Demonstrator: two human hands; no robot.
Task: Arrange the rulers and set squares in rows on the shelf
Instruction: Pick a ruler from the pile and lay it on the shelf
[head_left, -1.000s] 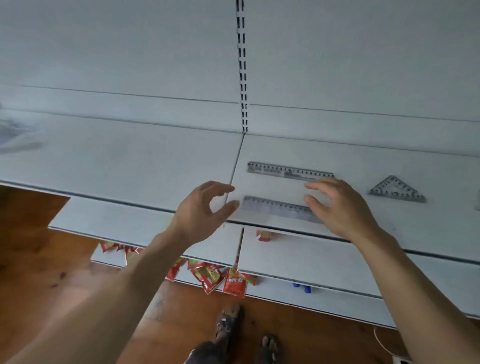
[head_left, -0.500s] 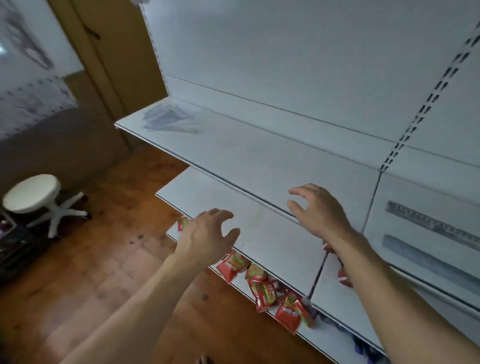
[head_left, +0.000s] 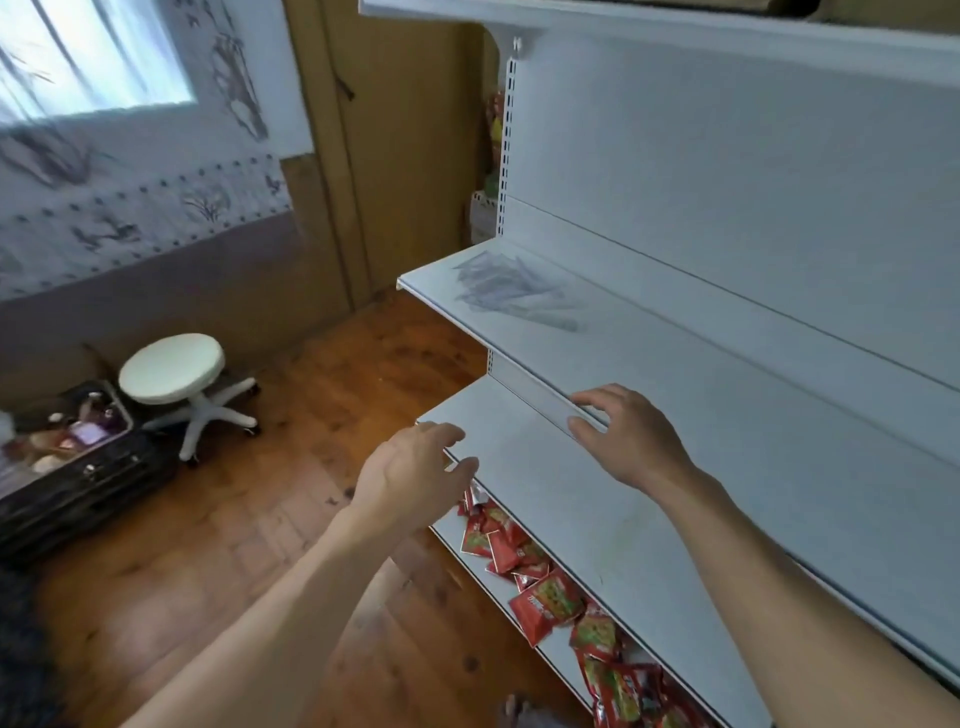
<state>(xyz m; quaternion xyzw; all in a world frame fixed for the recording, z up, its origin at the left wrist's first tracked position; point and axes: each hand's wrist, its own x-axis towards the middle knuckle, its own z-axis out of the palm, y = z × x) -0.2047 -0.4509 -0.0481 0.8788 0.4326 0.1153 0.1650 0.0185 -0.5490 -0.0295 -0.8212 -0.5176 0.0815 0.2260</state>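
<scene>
Hovering short of the pile, both hands empty

A pile (head_left: 514, 293) of clear plastic rulers and set squares lies at the far left end of the shelf (head_left: 727, 415), close to its back edge. It is blurred, so single pieces cannot be told apart. The pile is well apart from both hands, beyond them and up the shelf.

The right hand (head_left: 628, 436) is the nearer of the two. It sits at the shelf's front lip, palm down, with its fingers (head_left: 589, 400) loosely bent and spread and its thumb just below the lip. It holds nothing; whether it touches the lip cannot be told. The forearm runs in from the lower right, across the shelf's front.

The left hand (head_left: 415, 473) hangs lower and further left, over the left corner of the lower shelf (head_left: 545, 499). Its back faces the camera, its fingers are slack and slightly curled, and it is empty too. Its forearm comes up from the bottom edge, over the wooden floor (head_left: 234, 519).

Red packets (head_left: 545, 605) lie on a still lower level. A white stool (head_left: 174, 369) stands on the floor to the left.
</scene>
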